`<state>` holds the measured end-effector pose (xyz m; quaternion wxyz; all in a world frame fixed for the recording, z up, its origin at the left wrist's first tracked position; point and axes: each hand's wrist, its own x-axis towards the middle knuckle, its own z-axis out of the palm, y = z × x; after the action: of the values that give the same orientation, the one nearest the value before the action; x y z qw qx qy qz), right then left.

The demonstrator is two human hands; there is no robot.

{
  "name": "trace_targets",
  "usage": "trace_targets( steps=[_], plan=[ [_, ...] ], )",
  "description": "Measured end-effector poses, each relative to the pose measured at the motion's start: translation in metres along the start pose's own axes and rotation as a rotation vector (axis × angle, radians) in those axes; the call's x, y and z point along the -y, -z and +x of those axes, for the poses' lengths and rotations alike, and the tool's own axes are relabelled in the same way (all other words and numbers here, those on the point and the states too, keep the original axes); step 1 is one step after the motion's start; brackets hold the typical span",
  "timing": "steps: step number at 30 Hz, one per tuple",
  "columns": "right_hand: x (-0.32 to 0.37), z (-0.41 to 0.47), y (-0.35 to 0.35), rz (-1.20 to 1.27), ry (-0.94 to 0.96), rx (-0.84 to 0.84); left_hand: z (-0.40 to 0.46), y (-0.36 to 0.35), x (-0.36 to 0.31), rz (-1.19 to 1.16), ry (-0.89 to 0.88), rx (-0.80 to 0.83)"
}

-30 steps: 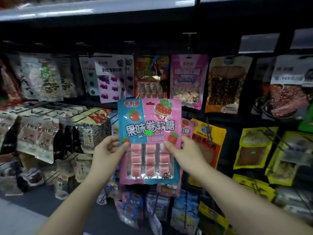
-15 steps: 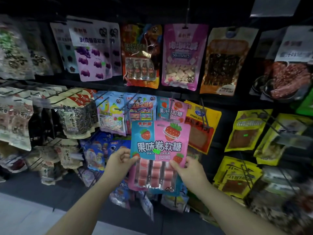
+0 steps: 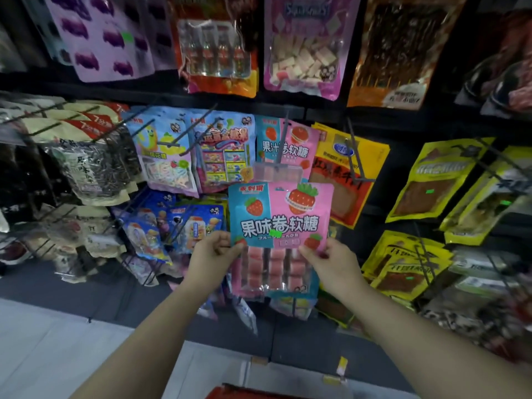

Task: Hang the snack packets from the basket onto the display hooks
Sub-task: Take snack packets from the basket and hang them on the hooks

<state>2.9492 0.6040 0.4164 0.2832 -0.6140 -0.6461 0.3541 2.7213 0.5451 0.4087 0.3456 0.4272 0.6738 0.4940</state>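
Observation:
A pink and blue strawberry candy packet (image 3: 280, 226) is held upright in front of the display wall. My left hand (image 3: 211, 251) pinches its left edge and my right hand (image 3: 331, 262) pinches its right edge, both at mid height. Just above and behind it hangs a matching strawberry packet (image 3: 283, 146) on a dark hook (image 3: 283, 139) with a clear price tag holder (image 3: 277, 172) at its tip. The red basket (image 3: 244, 393) shows only as a rim at the bottom edge.
Rows of hooks stick out from the black wall, loaded with packets: seed bags (image 3: 92, 165) at left, blue candy packets (image 3: 172, 151), yellow jerky packets (image 3: 431, 180) at right. More packets hang in the row above and below. A pale floor (image 3: 72, 355) lies below.
The view has tilted down and moved closer to the wall. The packet in both hands has dropped from the upper row to just below the matching strawberry packet on the middle row.

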Motion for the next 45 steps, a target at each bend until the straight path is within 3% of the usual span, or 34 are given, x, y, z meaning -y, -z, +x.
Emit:
trace_targets(
  steps=[15, 33, 45],
  plan=[
    [0.006, 0.004, -0.009, -0.015, -0.047, 0.019, 0.019, 0.0, 0.015, 0.034, 0.034, 0.041],
    [0.004, 0.014, -0.017, 0.112, 0.033, -0.09, 0.046, -0.011, 0.016, 0.004, -0.024, -0.009],
    [0.01, 0.016, -0.007, 0.178, 0.135, -0.107, 0.04, -0.01, -0.001, -0.168, -0.07, -0.061]
  ],
)
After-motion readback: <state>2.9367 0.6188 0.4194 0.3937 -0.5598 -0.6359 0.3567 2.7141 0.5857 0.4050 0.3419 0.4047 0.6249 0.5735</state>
